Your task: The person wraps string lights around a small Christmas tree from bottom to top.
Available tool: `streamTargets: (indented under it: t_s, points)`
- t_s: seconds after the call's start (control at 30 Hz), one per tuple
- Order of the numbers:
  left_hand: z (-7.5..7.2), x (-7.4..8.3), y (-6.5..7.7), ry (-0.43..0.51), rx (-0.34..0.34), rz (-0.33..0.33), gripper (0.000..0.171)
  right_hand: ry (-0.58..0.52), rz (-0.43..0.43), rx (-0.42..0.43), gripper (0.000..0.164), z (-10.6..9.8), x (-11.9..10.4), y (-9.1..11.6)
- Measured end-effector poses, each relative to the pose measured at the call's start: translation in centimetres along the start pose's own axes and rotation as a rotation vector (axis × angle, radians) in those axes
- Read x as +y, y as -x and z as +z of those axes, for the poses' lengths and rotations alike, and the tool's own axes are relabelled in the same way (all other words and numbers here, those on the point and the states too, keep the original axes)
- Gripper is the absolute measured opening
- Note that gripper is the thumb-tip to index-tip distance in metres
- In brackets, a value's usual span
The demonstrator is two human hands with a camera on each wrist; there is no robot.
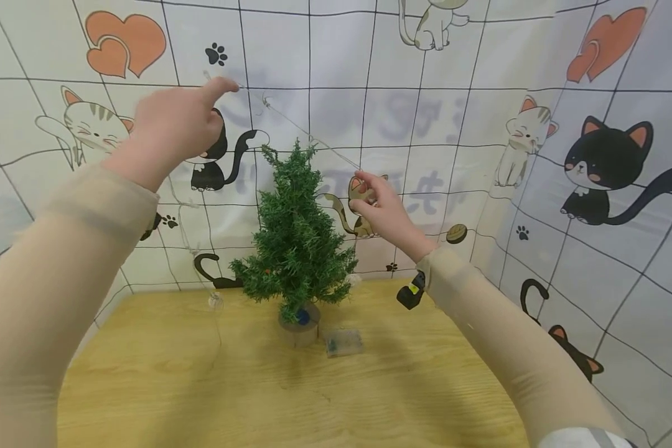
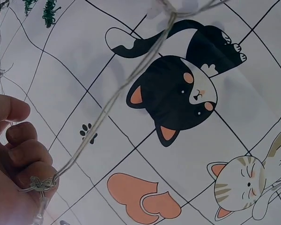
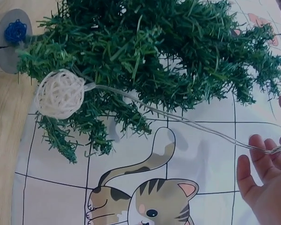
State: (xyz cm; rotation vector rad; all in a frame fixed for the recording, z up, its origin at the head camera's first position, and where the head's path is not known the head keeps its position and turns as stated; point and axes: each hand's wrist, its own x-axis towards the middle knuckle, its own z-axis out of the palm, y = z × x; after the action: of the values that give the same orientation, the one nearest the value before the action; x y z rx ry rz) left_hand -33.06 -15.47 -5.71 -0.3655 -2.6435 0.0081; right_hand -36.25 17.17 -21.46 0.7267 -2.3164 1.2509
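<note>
A clear wire string light (image 1: 313, 138) is stretched above the small green artificial tree (image 1: 297, 230), between both hands. My left hand (image 1: 182, 118), raised at the upper left, grips it; in the left wrist view the fingers are curled, with a knotted part of the wire against them. Right of the treetop, my right hand (image 1: 383, 208) holds the other end of this stretch at the fingertips. From there the wire runs down to a white woven ball (image 3: 61, 93) beside the lower branches. More wire hangs below the left hand to another white ball (image 1: 215, 301) near the table's back edge.
The tree stands on a round base (image 1: 299, 330) with a blue woven ball (image 3: 15, 32) at its trunk. A small transparent box (image 1: 344, 343) lies on the wooden table (image 1: 291, 404). Cat-printed sheeting (image 1: 425, 137) encloses the back and sides.
</note>
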Motion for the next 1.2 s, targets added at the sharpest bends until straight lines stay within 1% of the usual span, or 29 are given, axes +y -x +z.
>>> streamTargets:
  t_s: [0.13, 0.27, 0.37, 0.5, 0.73, 0.9, 1.0, 1.2]
  points:
    - [0.9, -0.4, -1.0, 0.051, -0.015, -0.015, 0.072, 0.006, 0.041, -0.013, 0.063, 0.2, 0.3, -0.5]
    - [1.8, -0.5, -1.9, 0.085, -0.028, -0.031, 0.073, -0.012, 0.083, -0.014, 0.065, 0.3, 0.3, -1.0]
    - [2.6, -0.5, -2.5, 0.110, -0.046, -0.043, 0.071, -0.028, 0.109, -0.021, 0.065, 0.4, 0.5, -1.3]
    - [3.9, -0.5, -2.9, 0.131, -0.079, -0.057, 0.067, -0.019, 0.144, -0.037, 0.065, 0.6, 1.0, -1.6]
    - [6.0, -1.0, -3.1, 0.144, -0.135, -0.086, 0.065, 0.042, 0.193, -0.095, 0.066, 0.9, 1.7, -1.7]
    - [7.7, -1.6, -3.1, 0.168, -0.154, -0.107, 0.064, 0.041, 0.241, -0.128, 0.063, 1.0, 2.8, -1.5]
    - [8.8, -2.0, -2.9, 0.178, -0.169, -0.119, 0.063, 0.058, 0.258, -0.167, 0.062, 1.3, 3.5, -1.3]
    - [10.8, -2.9, -2.2, 0.182, -0.232, -0.145, 0.066, 0.056, 0.276, -0.243, 0.059, 2.0, 4.6, -1.2]
